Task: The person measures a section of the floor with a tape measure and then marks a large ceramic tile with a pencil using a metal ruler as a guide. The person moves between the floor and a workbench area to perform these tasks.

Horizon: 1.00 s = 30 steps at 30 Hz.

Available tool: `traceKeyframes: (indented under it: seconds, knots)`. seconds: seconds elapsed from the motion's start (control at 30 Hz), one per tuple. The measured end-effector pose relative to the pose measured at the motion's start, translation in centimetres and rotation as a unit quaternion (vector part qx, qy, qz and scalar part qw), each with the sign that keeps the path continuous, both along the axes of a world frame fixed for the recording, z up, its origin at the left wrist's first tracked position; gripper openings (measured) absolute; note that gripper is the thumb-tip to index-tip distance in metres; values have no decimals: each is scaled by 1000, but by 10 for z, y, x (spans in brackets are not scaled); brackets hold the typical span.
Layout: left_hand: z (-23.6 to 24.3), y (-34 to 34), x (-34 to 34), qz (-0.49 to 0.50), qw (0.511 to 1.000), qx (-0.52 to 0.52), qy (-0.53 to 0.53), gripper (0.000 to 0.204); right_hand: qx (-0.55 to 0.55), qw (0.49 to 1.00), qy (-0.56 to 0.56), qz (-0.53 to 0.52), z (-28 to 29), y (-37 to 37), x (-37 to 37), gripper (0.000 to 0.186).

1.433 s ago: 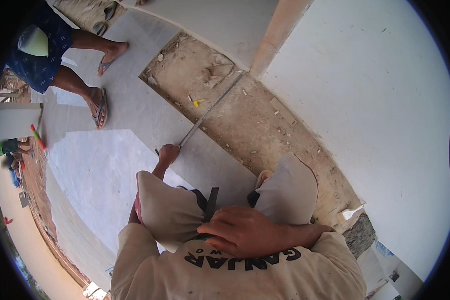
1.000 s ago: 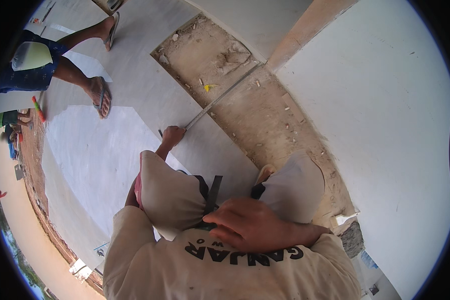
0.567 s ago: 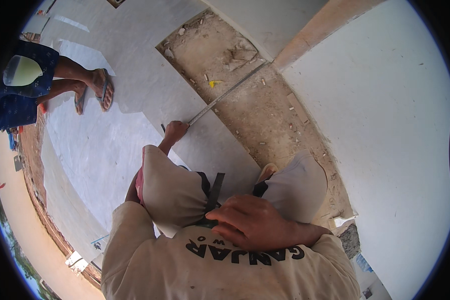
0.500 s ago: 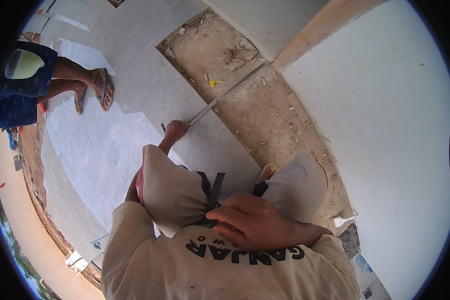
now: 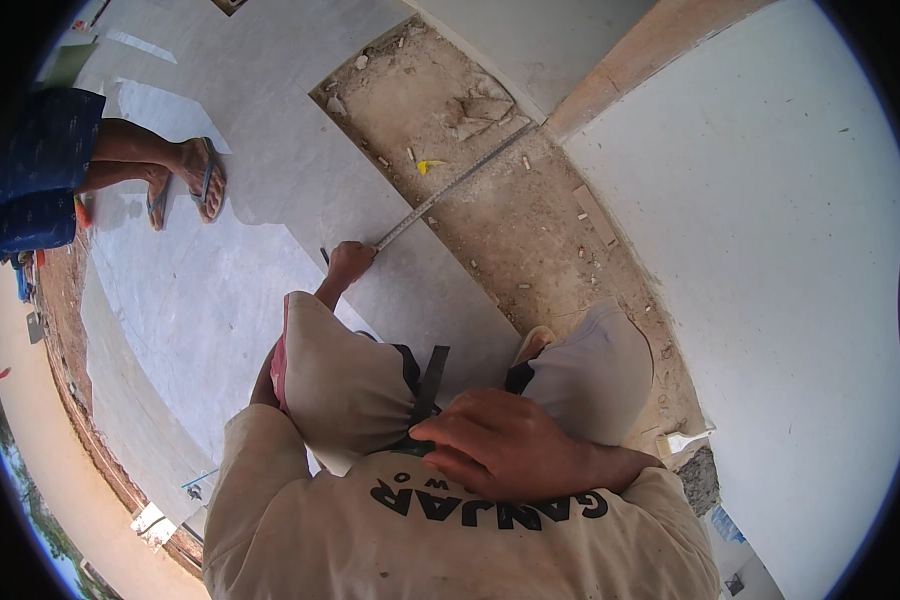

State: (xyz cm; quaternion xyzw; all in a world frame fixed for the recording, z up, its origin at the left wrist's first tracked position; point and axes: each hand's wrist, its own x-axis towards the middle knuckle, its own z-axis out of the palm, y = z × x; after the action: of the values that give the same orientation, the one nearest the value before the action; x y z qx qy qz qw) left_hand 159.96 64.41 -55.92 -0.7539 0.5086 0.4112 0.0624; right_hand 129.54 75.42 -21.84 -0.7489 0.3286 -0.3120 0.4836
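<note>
My left hand (image 5: 350,263), closed in a fist low over the tiled floor, grips the near end of a long, thin grey metal strip (image 5: 450,191) like a tape measure blade. The strip runs straight across the tile edge and the bare dirt gap (image 5: 560,235), its far end at the wall corner. A short dark stick (image 5: 325,256) shows beside that hand; whether the fingers hold it is unclear. My right hand (image 5: 500,440) rests at my waist with curled fingers, and anything inside them is hidden. A black strap (image 5: 431,382) hangs close by.
Another person's sandalled feet (image 5: 205,180) stand on the grey tiles (image 5: 200,290) at the left. A white wall (image 5: 770,230) rises on the right. Rubble and a yellow scrap (image 5: 429,167) lie in the dirt gap. Soil borders the tiles at far left.
The other person's shorts have shifted slightly, and the pale rounded thing before them is gone from there. A greenish shape now shows above them. My hands and the strip stay practically still.
</note>
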Motion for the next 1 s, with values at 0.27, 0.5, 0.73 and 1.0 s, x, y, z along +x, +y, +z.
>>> traceKeyframes:
  seconds: [0.27,0.5,0.73,1.0]
  knots:
    - [3,1,-1,-87,995,-35,-31,41,-6,1000,-1,-8,1,0,0,29]
    - [-2,1,2,-14,1000,-25,3,40,-4,1000,10,3,1,2,-2,27]
    - [-5,3,3,-49,997,-64,-1,40,-8,1000,19,5,3,5,-2,27]
    - [-2,1,1,-70,997,-23,-13,46,13,1000,-7,-19,6,1,-5,27]
